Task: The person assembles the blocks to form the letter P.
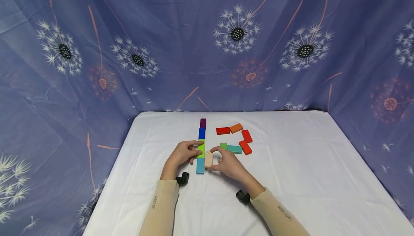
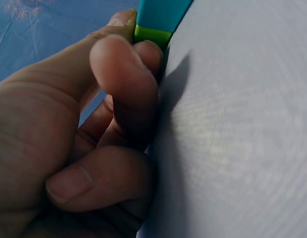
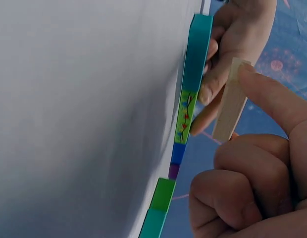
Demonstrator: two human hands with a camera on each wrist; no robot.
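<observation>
Item: natural wood block [image 1: 208,159] — pinched by the right hand [image 1: 229,163] between thumb and index finger, the remaining fingers folded. I find it just right of the column's lower part; my right wrist view shows a gap between the two.

Item: lime block [image 1: 201,148], third from the far end of the column. The left hand [image 1: 183,153] touches its left side with extended index finger and thumb; the other fingers curl loosely. A small printed pattern shows on one face in my right wrist view.

Items, rest of column: purple block [image 1: 203,123] farthest, then blue block [image 1: 202,133]; light-blue block [image 1: 200,166] nearest, set end to end with the lime.

Items, curved group to the right: red block [image 1: 222,130] and orange block [image 1: 236,128] at the far side, two more red blocks [image 1: 247,135] at the right, teal block [image 1: 234,149] and green block [image 1: 223,146] along the near side.

Setting: white tablecloth [image 1: 291,185]; blue dandelion-print backdrop [image 1: 181,49]; beige sleeves [image 1: 160,205] — lettered — on both arms.
</observation>
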